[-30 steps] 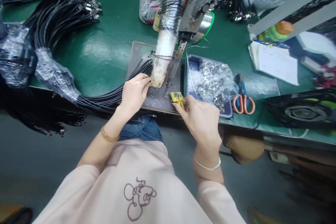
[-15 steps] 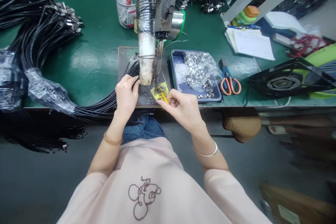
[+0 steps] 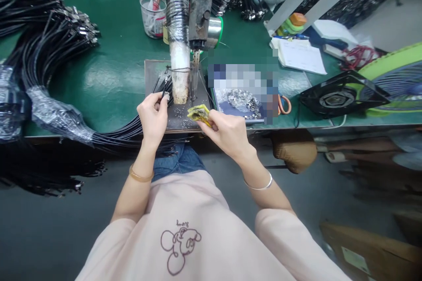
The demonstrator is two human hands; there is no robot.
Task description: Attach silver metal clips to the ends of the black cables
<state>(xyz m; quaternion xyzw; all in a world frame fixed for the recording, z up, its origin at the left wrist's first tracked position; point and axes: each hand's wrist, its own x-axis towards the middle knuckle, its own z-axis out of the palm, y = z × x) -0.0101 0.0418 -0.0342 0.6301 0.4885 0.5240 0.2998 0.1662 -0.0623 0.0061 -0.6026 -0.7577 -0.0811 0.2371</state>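
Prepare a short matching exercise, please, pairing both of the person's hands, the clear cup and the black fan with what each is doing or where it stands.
Column one:
1. Left hand
2. Right hand
3. Clear cup
4. Black fan

Column two:
A. Holds a yellow pad
B. Beside a large green fan
C. Pinches a black cable
D. Stands left of the ribbed hose

Pairs: 1-C, 2-A, 3-D, 4-B
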